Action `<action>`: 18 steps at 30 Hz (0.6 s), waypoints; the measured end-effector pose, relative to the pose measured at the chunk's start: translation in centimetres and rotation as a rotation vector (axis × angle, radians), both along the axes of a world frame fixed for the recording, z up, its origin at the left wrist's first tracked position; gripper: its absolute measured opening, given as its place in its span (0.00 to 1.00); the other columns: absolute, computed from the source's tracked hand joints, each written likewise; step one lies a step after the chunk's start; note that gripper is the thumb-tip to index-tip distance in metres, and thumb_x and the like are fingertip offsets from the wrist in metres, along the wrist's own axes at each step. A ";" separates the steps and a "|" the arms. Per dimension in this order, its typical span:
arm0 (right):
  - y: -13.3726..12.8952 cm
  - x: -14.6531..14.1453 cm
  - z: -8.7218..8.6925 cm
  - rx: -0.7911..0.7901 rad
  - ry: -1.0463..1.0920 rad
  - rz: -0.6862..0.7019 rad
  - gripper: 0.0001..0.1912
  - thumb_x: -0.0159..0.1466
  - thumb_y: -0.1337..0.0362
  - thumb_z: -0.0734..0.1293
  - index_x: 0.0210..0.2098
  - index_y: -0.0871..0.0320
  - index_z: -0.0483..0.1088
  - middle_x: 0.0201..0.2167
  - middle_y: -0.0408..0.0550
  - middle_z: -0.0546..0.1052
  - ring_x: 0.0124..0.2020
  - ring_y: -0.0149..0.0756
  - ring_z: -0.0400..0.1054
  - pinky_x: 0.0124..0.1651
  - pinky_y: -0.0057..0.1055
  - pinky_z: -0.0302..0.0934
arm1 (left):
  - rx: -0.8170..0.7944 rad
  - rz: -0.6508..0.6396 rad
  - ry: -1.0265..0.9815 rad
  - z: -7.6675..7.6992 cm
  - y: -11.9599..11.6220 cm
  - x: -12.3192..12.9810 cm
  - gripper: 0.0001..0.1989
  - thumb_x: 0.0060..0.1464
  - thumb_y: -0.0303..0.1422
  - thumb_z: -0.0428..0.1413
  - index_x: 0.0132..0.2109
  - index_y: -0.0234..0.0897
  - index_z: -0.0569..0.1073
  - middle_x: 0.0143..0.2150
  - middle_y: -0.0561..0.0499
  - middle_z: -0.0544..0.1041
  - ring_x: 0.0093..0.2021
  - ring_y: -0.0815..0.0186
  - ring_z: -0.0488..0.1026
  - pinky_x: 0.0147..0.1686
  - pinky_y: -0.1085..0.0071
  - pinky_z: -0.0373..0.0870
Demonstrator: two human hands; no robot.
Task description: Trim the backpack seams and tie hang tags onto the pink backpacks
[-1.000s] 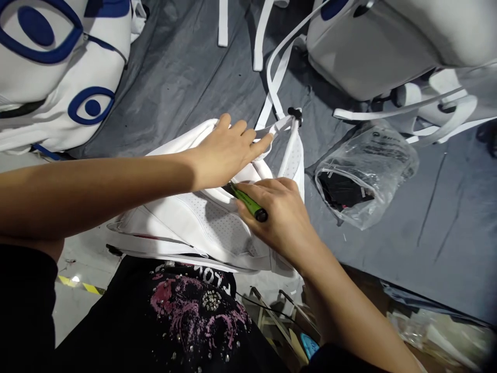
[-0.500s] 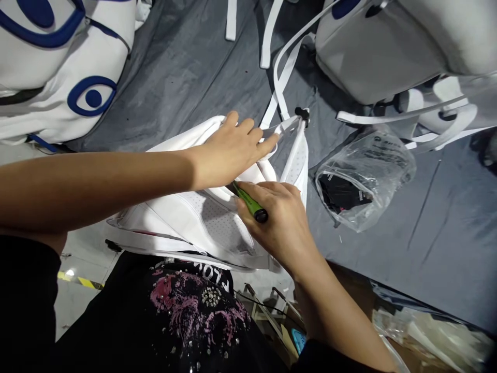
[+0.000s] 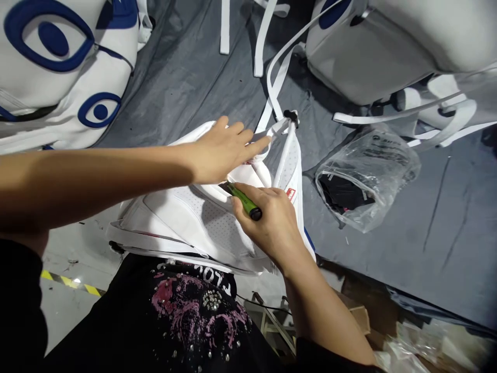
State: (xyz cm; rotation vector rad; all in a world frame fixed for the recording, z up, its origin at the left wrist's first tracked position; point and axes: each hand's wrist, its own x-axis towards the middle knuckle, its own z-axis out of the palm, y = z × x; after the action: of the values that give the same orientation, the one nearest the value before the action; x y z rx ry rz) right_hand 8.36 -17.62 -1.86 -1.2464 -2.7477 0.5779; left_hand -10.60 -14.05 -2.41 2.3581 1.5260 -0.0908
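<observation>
A white backpack (image 3: 155,220) with perforated padding lies at the table's near edge, against my body. My left hand (image 3: 223,147) rests palm down across its upper part, fingers spread and stretched out. In my right hand (image 3: 269,220) is a slim tool with a green handle (image 3: 245,201) and a black butt end, gripped between thumb and fingers. The tool points up and left toward the fabric just below my left wrist; its tip is largely hidden there. A white strap with a black buckle (image 3: 291,118) sits at the backpack's upper right corner.
White backpacks with blue eye shapes (image 3: 99,110) are piled at the left. Another pale backpack (image 3: 373,62) with loose straps stands at upper right. A clear plastic bag (image 3: 373,171) holding something black lies on the grey table cover (image 3: 419,207). Cardboard and plastic wrap (image 3: 435,347) lie below.
The camera view has shifted slightly, and more of the backpack's right side now shows, with a red label and a blue edge. Both hands keep nearly the same hold and place on the backpack.
</observation>
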 end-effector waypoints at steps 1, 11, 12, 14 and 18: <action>-0.2 0.1 -0.1 0.000 0.008 -0.009 0.15 0.67 0.61 0.61 0.45 0.56 0.77 0.31 0.49 0.82 0.32 0.41 0.74 0.41 0.40 0.60 | -0.047 0.005 0.027 0.5 0.0 -0.6 0.52 0.54 0.44 0.59 0.74 0.51 0.33 0.74 0.46 0.50 0.70 0.32 0.47 0.65 0.39 0.48; -1.2 -2.6 -3.2 -0.008 0.364 -0.008 0.17 0.68 0.59 0.60 0.50 0.56 0.75 0.38 0.48 0.83 0.39 0.42 0.75 0.48 0.42 0.58 | -0.088 0.193 0.193 1.4 -2.1 -1.7 0.62 0.50 0.42 0.63 0.73 0.48 0.23 0.76 0.37 0.35 0.67 0.31 0.49 0.57 0.46 0.65; -1.1 -2.7 -3.3 -0.017 0.381 -0.011 0.17 0.68 0.59 0.61 0.50 0.56 0.75 0.38 0.48 0.83 0.39 0.42 0.75 0.48 0.42 0.58 | -0.090 0.196 0.206 1.4 -2.1 -1.6 0.61 0.51 0.41 0.62 0.73 0.47 0.23 0.75 0.36 0.36 0.67 0.32 0.50 0.57 0.46 0.65; -1.0 -2.7 -3.4 -0.033 0.391 -0.013 0.17 0.68 0.59 0.61 0.50 0.55 0.76 0.37 0.48 0.83 0.38 0.42 0.75 0.48 0.42 0.58 | -0.105 0.190 0.229 1.4 -2.1 -1.7 0.60 0.52 0.39 0.62 0.73 0.46 0.23 0.75 0.35 0.39 0.67 0.33 0.52 0.57 0.47 0.65; -0.8 -2.6 -3.3 -0.042 0.391 -0.008 0.16 0.68 0.59 0.61 0.50 0.55 0.76 0.36 0.48 0.83 0.37 0.43 0.75 0.47 0.42 0.58 | -0.124 0.117 0.250 1.9 -1.5 -2.5 0.61 0.51 0.37 0.61 0.73 0.48 0.21 0.75 0.37 0.43 0.67 0.36 0.54 0.57 0.50 0.66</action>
State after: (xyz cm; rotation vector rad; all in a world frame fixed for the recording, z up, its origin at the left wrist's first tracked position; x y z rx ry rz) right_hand 5.81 -18.45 -5.13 -1.0213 -2.4165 0.7868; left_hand -13.11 -15.55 -0.50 2.2210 1.7129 -0.4539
